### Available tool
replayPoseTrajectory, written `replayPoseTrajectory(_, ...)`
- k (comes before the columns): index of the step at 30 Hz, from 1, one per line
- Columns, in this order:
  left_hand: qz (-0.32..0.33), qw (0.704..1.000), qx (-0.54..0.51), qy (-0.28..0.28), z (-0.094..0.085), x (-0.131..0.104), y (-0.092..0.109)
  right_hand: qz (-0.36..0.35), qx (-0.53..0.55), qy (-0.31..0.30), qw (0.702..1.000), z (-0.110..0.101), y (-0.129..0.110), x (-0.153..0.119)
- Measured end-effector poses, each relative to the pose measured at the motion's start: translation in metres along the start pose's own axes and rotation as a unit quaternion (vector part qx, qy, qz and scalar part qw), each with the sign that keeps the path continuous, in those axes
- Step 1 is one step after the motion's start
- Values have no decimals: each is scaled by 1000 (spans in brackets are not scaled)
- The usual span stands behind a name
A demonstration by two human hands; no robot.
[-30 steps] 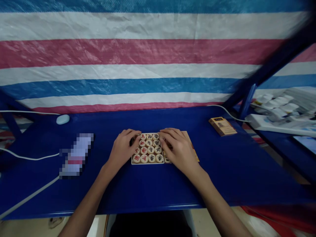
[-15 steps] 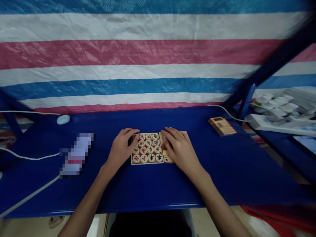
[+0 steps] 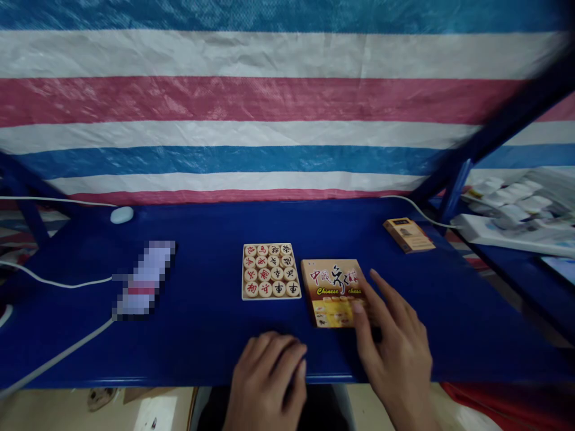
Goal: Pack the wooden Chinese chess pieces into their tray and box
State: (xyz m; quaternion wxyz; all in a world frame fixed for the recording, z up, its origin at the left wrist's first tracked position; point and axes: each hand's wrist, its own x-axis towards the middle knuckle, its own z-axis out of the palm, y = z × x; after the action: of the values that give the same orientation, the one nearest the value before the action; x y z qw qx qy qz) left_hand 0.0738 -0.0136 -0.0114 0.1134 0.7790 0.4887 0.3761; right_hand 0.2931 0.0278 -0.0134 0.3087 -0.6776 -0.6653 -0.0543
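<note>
A white tray (image 3: 243,281) of round Chinese chess pieces with red and black characters lies flat on the blue table. To its right, apart from it, rests the tan and yellow Chinese chess box (image 3: 330,284), printed side up. My right hand (image 3: 395,341) is over the box's right side, fingers spread, its thumb over the printed face; whether it presses on the box is hard to see. Below the tray, near the table's front edge, my left hand (image 3: 269,377) hovers with loosely curled fingers. Its thumb stands apart, with nothing visible in the hand.
A blurred-out phone (image 3: 146,278) with a cable lies at left, near a pale rounded case (image 3: 122,215). A small tan cardboard box (image 3: 408,234) sits at the back right. White power strips (image 3: 503,233) and plugs are beyond the right frame post. A striped sheet (image 3: 269,102) hangs behind.
My left hand has left the tray and come back toward the table's front edge. The chess box has moved right and nearer, away from the tray; my right hand moved the same way.
</note>
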Motion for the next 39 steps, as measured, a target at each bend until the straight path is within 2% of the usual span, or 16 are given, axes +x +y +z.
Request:
replayPoseTrajectory(2, 36, 998, 29, -36, 16, -8, 11, 40, -2, 10, 999, 0, 5, -3)
replayPoseTrajectory(5, 55, 994, 56, -81, 36, -8, 22, 49, 17, 4, 999, 5, 9, -4)
replayPoseTrajectory(8, 58, 992, 58, -96, 43, -3, 30, 76, 70, 33, 994, 6, 4, -4)
replayPoseTrajectory(10, 55, 993, 54, -89, 39, 0, 33, 89, 121, 38, 988, 3, -5, -4)
replayPoseTrajectory(13, 20, 998, 51, -41, 24, 4, 28, 72, 184, 11, 980, -1, -24, -2)
replayPoseTrajectory(17, -50, 996, 68, 35, 0, 7, 2, -8, 220, -36, 975, 6, -54, 5)
replayPoseTrajectory(21, -108, 987, 100, 68, -18, 3, -28, -91, 182, -101, 974, 25, -74, 12)
replayPoseTrajectory(24, -124, 984, 109, 61, -22, -1, -42, -116, 130, -115, 978, 35, -77, 12)
replayPoseTrajectory(28, -124, 986, 102, 39, -21, 3, -49, -121, 106, -112, 981, 37, -74, 9)
replayPoseTrajectory(34, -115, 988, 95, 31, -23, 20, -58, -119, 93, -117, 982, 36, -65, 10)
replayPoseTrajectory(39, -94, 991, 96, 8, -27, 42, -69, -132, 92, -140, 977, 34, -64, 25)
